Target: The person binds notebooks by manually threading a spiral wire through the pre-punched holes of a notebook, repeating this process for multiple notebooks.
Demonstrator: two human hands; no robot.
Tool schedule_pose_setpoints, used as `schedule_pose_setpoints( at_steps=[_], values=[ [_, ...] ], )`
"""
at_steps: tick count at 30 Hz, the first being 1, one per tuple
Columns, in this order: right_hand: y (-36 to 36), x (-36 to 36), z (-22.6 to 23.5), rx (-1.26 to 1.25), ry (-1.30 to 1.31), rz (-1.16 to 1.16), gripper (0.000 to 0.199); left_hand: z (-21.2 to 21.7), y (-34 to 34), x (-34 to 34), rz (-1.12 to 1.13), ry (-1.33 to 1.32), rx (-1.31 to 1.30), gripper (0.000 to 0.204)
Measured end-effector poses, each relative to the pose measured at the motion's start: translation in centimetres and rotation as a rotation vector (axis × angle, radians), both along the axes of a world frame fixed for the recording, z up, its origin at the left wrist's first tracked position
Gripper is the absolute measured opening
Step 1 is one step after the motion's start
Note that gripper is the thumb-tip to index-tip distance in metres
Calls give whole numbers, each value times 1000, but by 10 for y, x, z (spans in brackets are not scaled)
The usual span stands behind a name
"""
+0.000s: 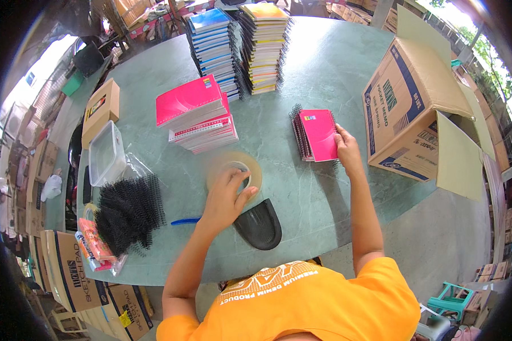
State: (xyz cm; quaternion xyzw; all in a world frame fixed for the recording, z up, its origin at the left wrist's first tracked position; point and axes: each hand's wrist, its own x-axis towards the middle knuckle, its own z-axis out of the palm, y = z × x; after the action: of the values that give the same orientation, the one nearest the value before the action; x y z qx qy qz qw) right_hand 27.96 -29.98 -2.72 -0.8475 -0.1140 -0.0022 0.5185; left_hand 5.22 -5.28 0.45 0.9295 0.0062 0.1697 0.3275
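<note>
Green tabletop (347,62), emblem-printed pink notebook (322,138)

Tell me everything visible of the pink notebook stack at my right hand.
The pink notebook stack is a short, uneven pile, black coil bindings along its left side. The smooth-looking top cover has a small multicoloured patch near its upper-left corner. It rests on the green table; your right hand touches its right edge.

Right hand (350,150) on the right edge of a small stack of pink-covered, black-spiralled notebooks (320,136), left hand (224,199) spread over a round, tan tape roll (255,173), and black spiral coils (128,211) lie heaped at near left!
</note>
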Motion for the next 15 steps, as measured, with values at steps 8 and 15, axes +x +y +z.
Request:
schedule_pose_setpoints(
  at_steps=[8,15],
  values=[
    [-2,16,2,-171,-49,-30,40,-28,9,7,129,-126,47,30],
    [42,0,36,-680,-851,-204,44,-59,14,7,205,-203,141,19]
  ],
)
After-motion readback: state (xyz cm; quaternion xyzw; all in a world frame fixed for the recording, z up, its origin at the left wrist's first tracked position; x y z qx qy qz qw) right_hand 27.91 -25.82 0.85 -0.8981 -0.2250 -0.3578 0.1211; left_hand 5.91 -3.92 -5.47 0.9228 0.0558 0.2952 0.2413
